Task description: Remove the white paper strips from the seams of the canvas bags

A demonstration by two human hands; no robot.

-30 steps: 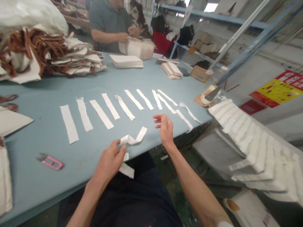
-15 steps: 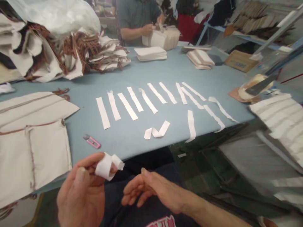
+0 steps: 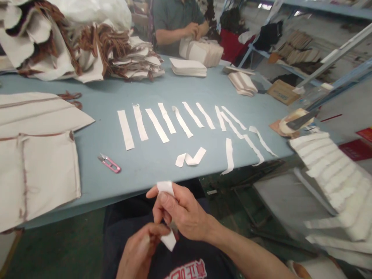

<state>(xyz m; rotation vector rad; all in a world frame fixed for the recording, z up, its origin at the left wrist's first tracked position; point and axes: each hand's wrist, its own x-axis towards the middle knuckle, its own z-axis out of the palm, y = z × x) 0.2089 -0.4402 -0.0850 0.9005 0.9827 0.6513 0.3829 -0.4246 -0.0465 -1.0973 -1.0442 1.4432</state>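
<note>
A white fabric strip (image 3: 165, 187) is pinched in my right hand (image 3: 186, 213), its upper end lying over the index finger under the thumb. Lower and closer to my body, my left hand (image 3: 142, 248) is closed on the strip's other part, whose end hangs below the fingers. Both hands are over my lap, just off the table's front edge. Several more white strips (image 3: 157, 124) lie in a slanting row on the table, and a folded strip (image 3: 191, 157) rests nearest my hands. Pink thread snips (image 3: 109, 163) lie to the left, blades apart.
On the blue-grey table (image 3: 95, 97), sewn cream fabric panels (image 3: 49, 170) lie at left. Behind them rises a heap of brown-trimmed pieces (image 3: 116, 50). Across the table a person's hands (image 3: 193, 30) touch a cream bundle (image 3: 200, 50). A small cardboard box (image 3: 281, 92) stands at the far right.
The strip, earlier looped in my left hand alone, is now held by both hands. My right hand has closed on it and my left hand has dropped lower. The view has shifted slightly.
</note>
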